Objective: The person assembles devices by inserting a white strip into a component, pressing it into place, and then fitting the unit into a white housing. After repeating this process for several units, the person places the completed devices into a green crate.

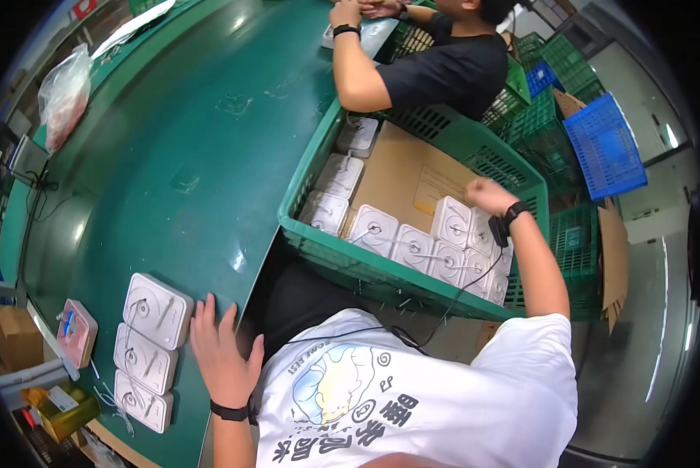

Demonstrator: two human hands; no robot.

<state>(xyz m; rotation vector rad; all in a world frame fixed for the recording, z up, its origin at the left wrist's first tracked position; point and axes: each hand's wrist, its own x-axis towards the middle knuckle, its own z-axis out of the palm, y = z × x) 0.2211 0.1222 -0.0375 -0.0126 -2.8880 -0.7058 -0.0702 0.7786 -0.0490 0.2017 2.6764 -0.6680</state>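
My left hand [223, 352] lies at the table's edge with fingers spread, its fingertips beside the nearest of three white square devices [159, 308] standing in a row. Each has a round centre and a thin white cable across its face. My right hand [490, 195] is over the green crate [342, 251] with its fingers curled; what they hold, if anything, I cannot make out. Just below it, white devices [453, 222] of the same kind are packed in the crate's near right corner. More white devices [338, 175] line its left side. Brown cardboard [400, 168] covers the crate's middle.
A person in a black shirt [443, 70] works at the far end of the green table [186, 171]. A pink tray [77, 334] with a blue item sits at the left. Stacked green crates, a blue crate [603, 147] and a clear bag [65, 97] stand around. A black cable [463, 296] runs from my right wrist.
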